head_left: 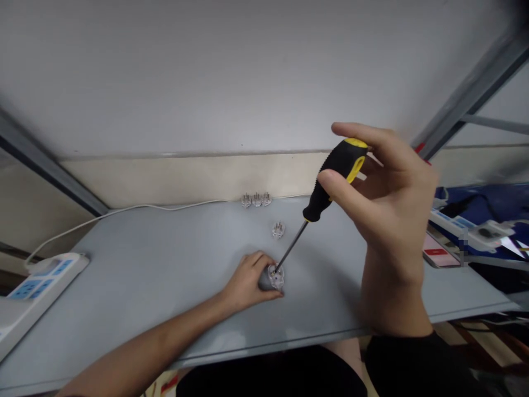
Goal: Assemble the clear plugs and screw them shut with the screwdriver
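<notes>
My right hand (382, 193) grips a screwdriver (336, 173) by its black and yellow handle, thumb on the near side and index finger over the top end. The thin metal shaft slants down to the left, and its tip meets a small clear plastic plug piece (276, 279). That piece sits against a dark grey rounded part (265, 280) low on the table. My left hand (249, 280) is wrapped round both from the left, fingers behind and thumb in front. A similar clear plug piece with metal pins (278, 229) stands just beyond.
Several more clear plug pieces (257, 199) line the grey table's (173, 259) back edge by the wall. A white power strip (45, 286) lies left, its white cable (165, 207) running along the back. On the right are a phone (441, 251) and another power strip (458, 225).
</notes>
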### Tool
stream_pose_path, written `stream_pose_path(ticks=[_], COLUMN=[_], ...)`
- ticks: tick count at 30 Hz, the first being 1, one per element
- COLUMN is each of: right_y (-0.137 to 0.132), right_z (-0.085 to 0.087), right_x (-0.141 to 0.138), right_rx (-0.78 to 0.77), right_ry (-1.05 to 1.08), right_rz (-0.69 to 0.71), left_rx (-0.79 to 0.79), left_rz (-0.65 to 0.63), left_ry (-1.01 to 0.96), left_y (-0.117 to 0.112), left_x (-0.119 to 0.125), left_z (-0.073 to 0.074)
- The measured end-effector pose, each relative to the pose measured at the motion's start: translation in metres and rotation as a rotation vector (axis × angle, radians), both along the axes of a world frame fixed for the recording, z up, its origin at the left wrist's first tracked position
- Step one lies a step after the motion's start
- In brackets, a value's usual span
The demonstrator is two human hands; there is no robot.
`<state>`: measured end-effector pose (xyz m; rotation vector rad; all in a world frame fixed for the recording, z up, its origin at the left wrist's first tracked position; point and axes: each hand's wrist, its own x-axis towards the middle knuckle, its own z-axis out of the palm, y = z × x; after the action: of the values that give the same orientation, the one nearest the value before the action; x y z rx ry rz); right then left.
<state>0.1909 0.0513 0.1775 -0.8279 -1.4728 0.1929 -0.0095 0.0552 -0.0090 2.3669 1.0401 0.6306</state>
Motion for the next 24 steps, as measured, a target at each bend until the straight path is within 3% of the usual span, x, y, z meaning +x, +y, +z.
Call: stream_pose_path(ticks=[4, 8, 13, 17, 21, 24], right_y=[0.0, 0.002, 0.002, 0.0, 0.001, 0.005], right_z=[0.0, -0.001, -0.002, -0.001, 0.0, 0.0], right_x=[0.003, 0.005, 0.007, 0.008, 0.009, 0.013], right_rx=[-0.03, -0.015, -0.058, -0.068, -0.099, -0.117], right_ry=[0.031, -0.001, -0.012, -0.05, -0.013, -0.086], right_rz=[0.15, 0.0, 0.135, 0.017, 0.13, 0.08], left_rx=[0.001, 0.002, -0.003, -0.004, -0.005, -0.007], left_rz=[-0.001, 0.004, 0.004, 0.001, 0.001, 0.004], left_ry=[-0.002, -0.001, 0.004, 0.004, 0.005, 0.004], left_y=[0.0, -0.001, -0.001, -0.001, -0.001, -0.001], left_x=[0.0, 0.0, 0.001, 0.001, 0.001, 0.0], left_z=[0.001, 0.002, 0.003, 0.003, 0.003, 0.004])
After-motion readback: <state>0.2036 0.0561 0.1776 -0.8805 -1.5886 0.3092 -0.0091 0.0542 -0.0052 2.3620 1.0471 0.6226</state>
